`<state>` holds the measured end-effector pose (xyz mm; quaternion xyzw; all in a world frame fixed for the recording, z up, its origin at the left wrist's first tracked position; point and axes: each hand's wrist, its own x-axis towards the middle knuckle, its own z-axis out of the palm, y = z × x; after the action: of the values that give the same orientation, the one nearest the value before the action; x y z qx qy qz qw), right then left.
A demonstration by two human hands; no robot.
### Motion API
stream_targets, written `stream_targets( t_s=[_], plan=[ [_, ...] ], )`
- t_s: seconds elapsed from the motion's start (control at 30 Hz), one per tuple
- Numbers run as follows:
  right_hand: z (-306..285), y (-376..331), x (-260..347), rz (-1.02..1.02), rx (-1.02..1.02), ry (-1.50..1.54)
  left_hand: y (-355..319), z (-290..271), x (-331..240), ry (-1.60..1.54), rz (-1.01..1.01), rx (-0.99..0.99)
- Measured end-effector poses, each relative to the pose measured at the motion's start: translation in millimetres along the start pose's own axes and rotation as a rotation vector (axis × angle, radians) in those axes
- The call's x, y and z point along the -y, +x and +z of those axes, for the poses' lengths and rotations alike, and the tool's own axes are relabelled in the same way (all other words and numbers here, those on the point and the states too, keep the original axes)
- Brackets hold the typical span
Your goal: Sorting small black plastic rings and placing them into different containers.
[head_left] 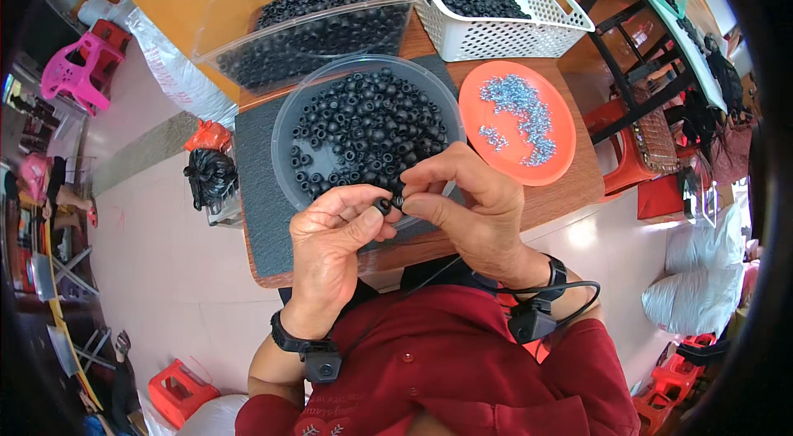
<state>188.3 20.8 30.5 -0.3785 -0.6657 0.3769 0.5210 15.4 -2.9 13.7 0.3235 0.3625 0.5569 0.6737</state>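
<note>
Maroon shirt front (413,353) fills the foreground; beyond, the left hand (330,242) clamps a hollow black bead (382,206) between thumb and fingers. The right hand (475,209) has its fingers just right of it; whether pinching anything, I cannot tell.

So the outfit's pretty simple: dark red shirt (471,345), short sleeves (588,363), little round buttons (408,357) down the front in basically the same red. There's a pale leafy print (324,429) low on the left side, with some small lettering I can't make out. Fingers (435,171) are bare. Left wrist's got a chunky black strap (286,337) with a boxy black camera (322,365), round lens. Right wrist has another black strap (558,271) and box (531,324), plus a looping black cable (596,294).
</note>
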Motion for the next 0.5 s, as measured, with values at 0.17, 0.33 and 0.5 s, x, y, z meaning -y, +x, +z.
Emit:
stream_targets(
  t_s=[0.17, 0.33, 0.5],
  plan=[
    [12, -4, -1, 0.061, -0.002, 0.027, -4, -2, 2, 0.041, 0.089, 0.002],
    [17, -4, 1, 0.118, -0.002, 0.072, -6, -6, 2, 0.106, 0.140, -0.014],
    [23, -6, 0, 0.200, -0.007, 0.186, -8, -9, 2, 0.154, 0.142, -0.015]
  ],
)
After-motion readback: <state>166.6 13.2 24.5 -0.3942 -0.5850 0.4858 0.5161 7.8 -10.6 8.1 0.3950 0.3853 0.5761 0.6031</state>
